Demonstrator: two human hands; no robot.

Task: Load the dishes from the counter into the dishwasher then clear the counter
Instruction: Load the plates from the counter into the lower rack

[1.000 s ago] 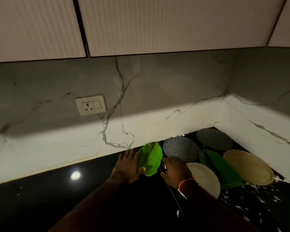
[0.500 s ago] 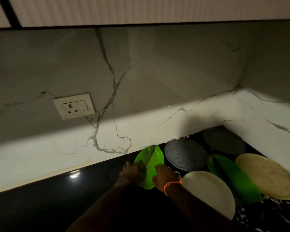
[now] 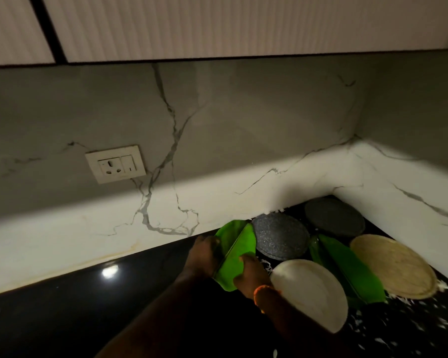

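Observation:
A green leaf-shaped plate (image 3: 234, 250) sits on the black counter (image 3: 88, 313) near the back wall. My left hand (image 3: 204, 255) grips its left edge and my right hand (image 3: 248, 276) holds its near right edge. To the right lie a speckled grey round plate (image 3: 279, 240), a second dark grey plate (image 3: 334, 217) in the corner, a white plate (image 3: 311, 293), another green leaf-shaped plate (image 3: 352, 272) and a beige round plate (image 3: 393, 264).
A marble backsplash (image 3: 217, 151) runs behind and turns at the right corner. A wall socket (image 3: 115, 164) is mounted at the left. Ribbed upper cabinets (image 3: 217, 24) hang overhead. White shreds (image 3: 435, 321) litter the counter at the right.
Both hands have closed in on the left green leaf-shaped plate, one on each side. The view has dropped and come closer to the counter corner.

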